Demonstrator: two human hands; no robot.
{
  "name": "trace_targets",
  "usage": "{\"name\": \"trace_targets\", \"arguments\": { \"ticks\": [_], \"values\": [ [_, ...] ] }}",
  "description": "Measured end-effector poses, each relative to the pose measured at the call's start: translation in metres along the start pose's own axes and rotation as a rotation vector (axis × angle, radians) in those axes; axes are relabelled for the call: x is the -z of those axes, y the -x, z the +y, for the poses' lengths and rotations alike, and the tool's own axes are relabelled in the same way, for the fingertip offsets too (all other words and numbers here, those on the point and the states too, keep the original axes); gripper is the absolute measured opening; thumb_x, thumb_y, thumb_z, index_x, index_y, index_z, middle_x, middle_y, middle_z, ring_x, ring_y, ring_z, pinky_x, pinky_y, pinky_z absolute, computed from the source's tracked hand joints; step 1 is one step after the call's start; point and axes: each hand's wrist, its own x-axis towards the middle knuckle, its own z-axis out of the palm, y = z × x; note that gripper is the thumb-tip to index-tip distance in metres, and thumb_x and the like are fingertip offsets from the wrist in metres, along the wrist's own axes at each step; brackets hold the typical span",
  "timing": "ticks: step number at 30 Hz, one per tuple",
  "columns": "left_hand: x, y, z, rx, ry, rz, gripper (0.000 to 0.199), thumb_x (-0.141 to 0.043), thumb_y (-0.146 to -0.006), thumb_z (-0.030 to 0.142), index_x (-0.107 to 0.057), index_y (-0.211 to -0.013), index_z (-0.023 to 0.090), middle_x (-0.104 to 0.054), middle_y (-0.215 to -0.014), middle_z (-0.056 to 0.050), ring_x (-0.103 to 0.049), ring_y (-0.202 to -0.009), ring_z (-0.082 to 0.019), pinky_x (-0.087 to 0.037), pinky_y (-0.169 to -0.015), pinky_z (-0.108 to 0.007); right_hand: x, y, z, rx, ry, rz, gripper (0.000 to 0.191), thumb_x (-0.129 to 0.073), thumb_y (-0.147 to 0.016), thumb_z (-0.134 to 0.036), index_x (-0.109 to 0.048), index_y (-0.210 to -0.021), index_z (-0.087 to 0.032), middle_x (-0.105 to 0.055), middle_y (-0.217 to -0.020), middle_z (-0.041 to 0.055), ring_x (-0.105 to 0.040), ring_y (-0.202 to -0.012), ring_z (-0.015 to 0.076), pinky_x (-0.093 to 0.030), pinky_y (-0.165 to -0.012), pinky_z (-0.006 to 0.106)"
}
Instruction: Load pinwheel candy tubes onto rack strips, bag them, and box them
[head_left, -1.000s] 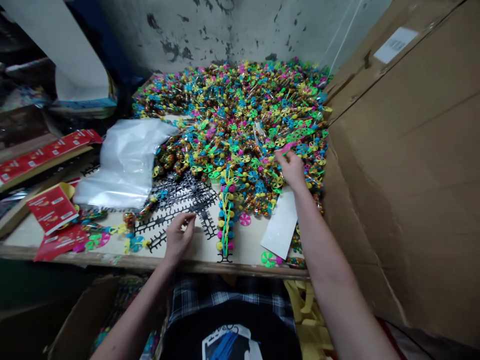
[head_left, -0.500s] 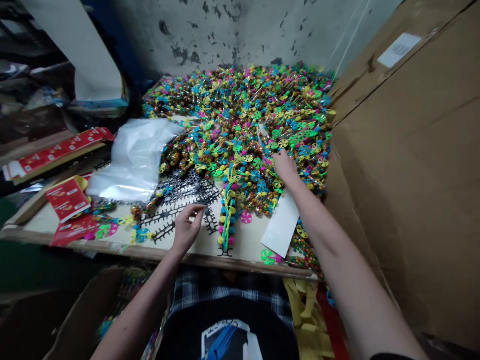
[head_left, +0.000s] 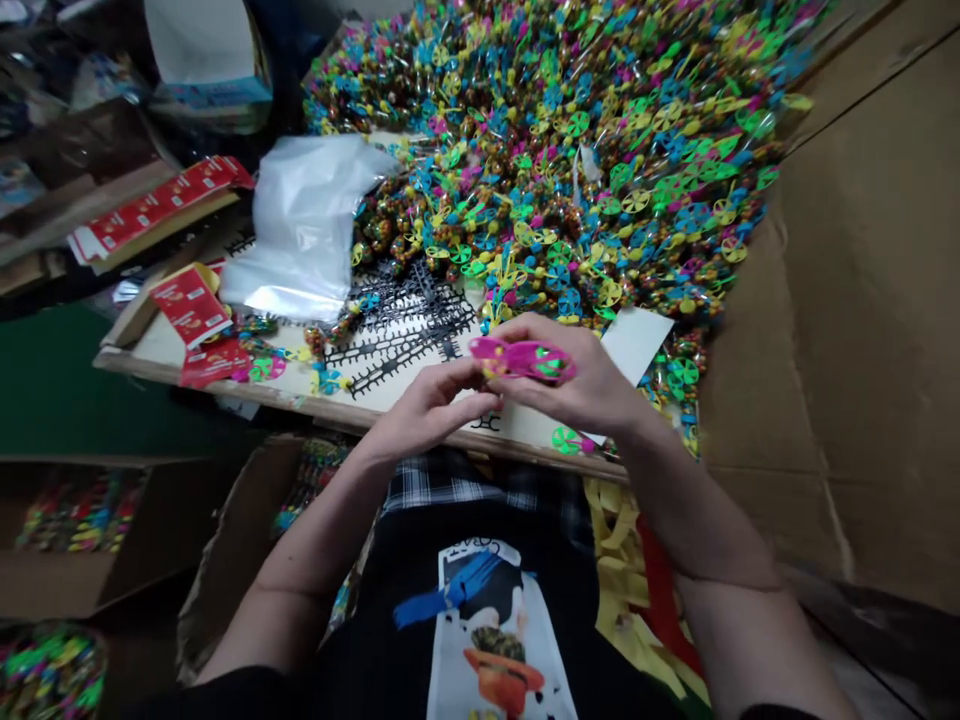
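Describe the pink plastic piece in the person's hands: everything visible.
The pink plastic piece is small, elongated and glossy, with rounded ends and bright pink parts around patches of green and yellow. Its exact shape is hard to make out because of blur. It lies roughly level, held up in front of the person above the table's front edge. The right hand is curled against its right side, and the left hand reaches its left end. Nothing else appears to touch it.
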Motion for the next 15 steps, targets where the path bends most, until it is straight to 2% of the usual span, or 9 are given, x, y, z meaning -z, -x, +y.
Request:
{"name": "trace_targets", "arguments": {
  "ticks": [2, 4, 7, 9, 12, 15],
  "values": [
    [0.001, 0.008, 0.000, 0.038, 0.033, 0.016, 0.029, -0.067, -0.076, 0.044, -0.069, -0.085, 0.017, -0.070, -0.081, -0.004, -0.066, -0.081, -0.019, -0.054, -0.078, -0.033, -0.013, 0.003, -0.008, 0.005, -0.003, -0.015, 0.025, -0.063, -0.080, -0.037, -0.062, -0.100, -0.022, -0.064, -0.094, 0.0014, -0.061, -0.085, 0.0159, -0.051, -0.074, 0.028],
    [0.006, 0.017, -0.011, 0.055, 0.015, 0.129, 0.028, -0.070, -0.073, 0.043, -0.068, -0.084, 0.017, -0.070, -0.081, -0.004, -0.066, -0.080, -0.019, -0.055, -0.078, -0.035, -0.021, 0.010, -0.002, -0.054, -0.026, 0.056, 0.031, -0.062, -0.079, -0.036, -0.058, -0.108, -0.023, -0.061, -0.099, 0.0024, -0.060, -0.084, 0.0160, -0.051, -0.071, 0.027],
    [0.010, 0.030, -0.044, 0.047, -0.081, 0.352, 0.028, -0.074, -0.069, 0.037, -0.066, -0.087, 0.017, -0.070, -0.085, -0.004, -0.066, -0.081, -0.018, -0.055, -0.080, -0.033, -0.032, 0.031, 0.024, -0.194, -0.104, 0.187, 0.037, -0.053, -0.081, -0.029, -0.048, -0.117, -0.024, -0.057, -0.093, 0.0018, -0.056, -0.070, 0.0136, -0.049, -0.059, 0.026],
    [0.006, 0.038, -0.070, 0.051, -0.128, 0.430, 0.027, -0.073, -0.069, 0.034, -0.063, -0.087, 0.017, -0.069, -0.085, -0.004, -0.065, -0.080, -0.016, -0.054, -0.077, -0.031, -0.045, 0.049, 0.044, -0.261, -0.096, 0.260, 0.033, -0.047, -0.080, -0.024, -0.046, -0.113, -0.023, -0.054, -0.084, 0.0007, -0.053, -0.067, 0.0139, -0.049, -0.060, 0.028],
    [-0.008, 0.047, -0.098, 0.064, -0.156, 0.393, 0.018, -0.067, -0.075, 0.031, -0.060, -0.085, 0.018, -0.069, -0.087, -0.005, -0.065, -0.082, -0.016, -0.054, -0.076, -0.030, -0.070, 0.073, 0.068, -0.303, 0.094, 0.400, 0.020, -0.047, -0.078, -0.022, -0.048, -0.099, -0.022, -0.052, -0.089, 0.0047, -0.055, -0.082, 0.0189, -0.050, -0.076, 0.035],
    [-0.022, 0.048, -0.109, 0.008, -0.213, 0.372, 0.010, -0.063, -0.078, 0.028, -0.060, -0.082, 0.019, -0.069, -0.094, -0.007, -0.064, -0.092, -0.018, -0.051, -0.083, -0.032, -0.092, 0.089, 0.081, -0.310, 0.232, 0.507, 0.010, -0.046, -0.082, -0.026, -0.049, -0.090, -0.022, -0.053, -0.093, 0.0088, -0.055, -0.092, 0.0228, -0.048, -0.083, 0.040]
  ]
}}
